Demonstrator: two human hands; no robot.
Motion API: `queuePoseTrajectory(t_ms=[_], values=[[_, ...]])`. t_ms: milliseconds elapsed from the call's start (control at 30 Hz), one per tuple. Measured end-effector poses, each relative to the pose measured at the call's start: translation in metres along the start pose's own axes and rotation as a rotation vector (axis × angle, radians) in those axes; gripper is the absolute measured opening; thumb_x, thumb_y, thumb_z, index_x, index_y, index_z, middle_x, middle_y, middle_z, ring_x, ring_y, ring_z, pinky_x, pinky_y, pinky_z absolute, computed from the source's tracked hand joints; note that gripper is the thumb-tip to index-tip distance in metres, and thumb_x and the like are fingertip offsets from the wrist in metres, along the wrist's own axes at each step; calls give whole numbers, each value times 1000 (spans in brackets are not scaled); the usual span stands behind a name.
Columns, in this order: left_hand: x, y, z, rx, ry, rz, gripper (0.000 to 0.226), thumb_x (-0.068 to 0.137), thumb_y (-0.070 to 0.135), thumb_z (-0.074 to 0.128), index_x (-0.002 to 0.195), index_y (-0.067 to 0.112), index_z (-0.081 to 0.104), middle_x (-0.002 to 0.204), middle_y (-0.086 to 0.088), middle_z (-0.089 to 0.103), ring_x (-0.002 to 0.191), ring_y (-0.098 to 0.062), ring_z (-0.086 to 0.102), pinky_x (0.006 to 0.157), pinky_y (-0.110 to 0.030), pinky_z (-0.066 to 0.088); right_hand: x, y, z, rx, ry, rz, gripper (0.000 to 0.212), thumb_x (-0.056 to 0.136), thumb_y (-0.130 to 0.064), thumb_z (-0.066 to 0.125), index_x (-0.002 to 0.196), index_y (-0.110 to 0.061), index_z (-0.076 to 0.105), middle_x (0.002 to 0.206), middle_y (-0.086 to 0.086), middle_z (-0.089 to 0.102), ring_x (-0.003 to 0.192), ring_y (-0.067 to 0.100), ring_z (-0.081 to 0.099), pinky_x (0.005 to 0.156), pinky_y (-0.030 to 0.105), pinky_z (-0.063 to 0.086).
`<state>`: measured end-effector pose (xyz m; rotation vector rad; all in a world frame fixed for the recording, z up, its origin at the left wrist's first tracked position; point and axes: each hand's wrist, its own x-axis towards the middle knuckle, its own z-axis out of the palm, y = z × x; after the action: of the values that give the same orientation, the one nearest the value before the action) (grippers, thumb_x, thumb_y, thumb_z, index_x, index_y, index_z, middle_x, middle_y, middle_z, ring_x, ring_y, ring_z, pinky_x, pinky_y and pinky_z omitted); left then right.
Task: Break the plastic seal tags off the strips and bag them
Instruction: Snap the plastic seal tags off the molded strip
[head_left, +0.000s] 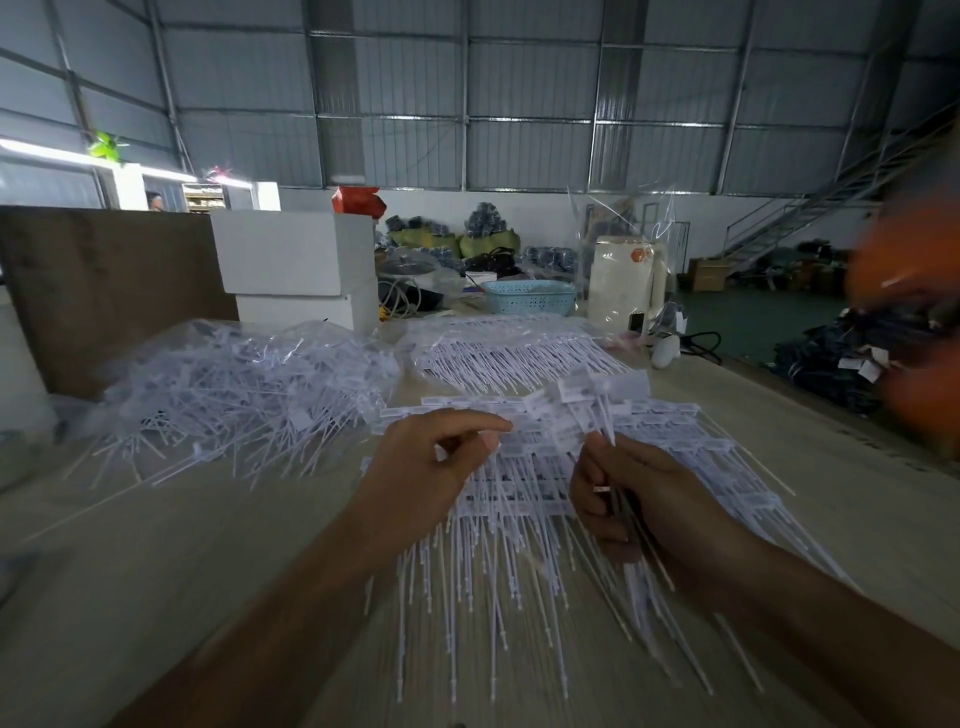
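Strips (519, 499), near tabletop (182, 545): right hand (631, 499) grips a bunch of seal tags (587, 400); left hand (426, 467) pinches a strip.

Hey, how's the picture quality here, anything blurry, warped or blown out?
Head view: dim overall, with a blown-out bright strip at upper left; an orange blur smears the right edge; wide-angle bending curves the wall beams and table; left hand, right hand and the tag strips between them are fairly sharp.

A corrugated metal wall (530, 93) rises behind the wooden table (156, 545), a steel staircase (789, 218) far right.
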<state>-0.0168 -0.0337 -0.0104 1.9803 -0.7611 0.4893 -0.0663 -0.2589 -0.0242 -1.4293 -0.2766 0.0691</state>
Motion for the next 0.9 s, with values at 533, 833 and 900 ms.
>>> queuePoseTrajectory(t_ms=[533,833,900], values=[[-11,31,22,64,62,154,16,80,24,81,94,25,73,87,14,70,83,-5,64,71,-27,49,-8,-7,19,-173,-15,-14,26,89,-44,64,71,-24,60,59,-3,25,48,11,20,43,22,22],[-8,25,18,134,183,295,30,87,7,71,114,18,70,107,13,68,94,-5,63,81,-27,51,-12,-25,14,-237,106,-165,24,91,-38,58,83,-16,66,57,0,28,47,13,24,43,23,26],[-7,25,18,177,250,381,22,86,10,71,107,14,72,99,12,67,86,-11,64,74,-33,53,-15,-31,18,-362,77,-299,22,94,-36,55,89,-20,69,54,2,34,43,12,29,44,21,30]])
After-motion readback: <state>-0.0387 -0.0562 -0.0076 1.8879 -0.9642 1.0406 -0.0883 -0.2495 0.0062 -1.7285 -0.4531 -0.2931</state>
